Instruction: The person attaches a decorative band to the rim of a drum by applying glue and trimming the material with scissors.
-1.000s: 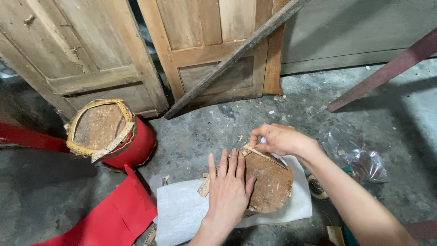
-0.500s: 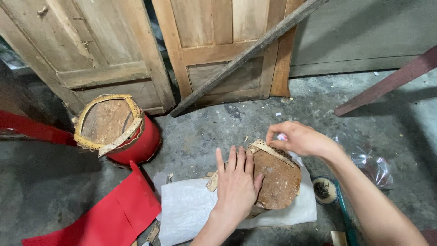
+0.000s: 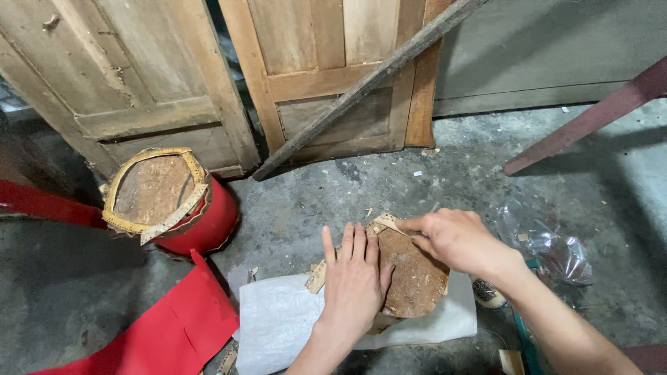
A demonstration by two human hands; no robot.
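Concrete floor (image 3: 389,180), grey and gritty, with two weathered wooden door panels (image 3: 139,90) leaning behind it and a long pole (image 3: 368,83) slanting across them. Red-wrapped drum (image 3: 174,205) stands at left, brown top ringed by a pale strip; red paper sheet (image 3: 167,326) lies just below it. White woven sheet (image 3: 285,323) is spread on the floor at centre. Brown round disc (image 3: 413,274) lies on that sheet, under and between both hands. Left hand (image 3: 354,274) is flat, fingers spread, pressing the disc's left part. Right hand (image 3: 455,239) is curled at the disc's upper edge, fingertips pinching the pale edge strip (image 3: 385,223). Crumpled clear plastic (image 3: 549,243) lies just right of the right wrist.
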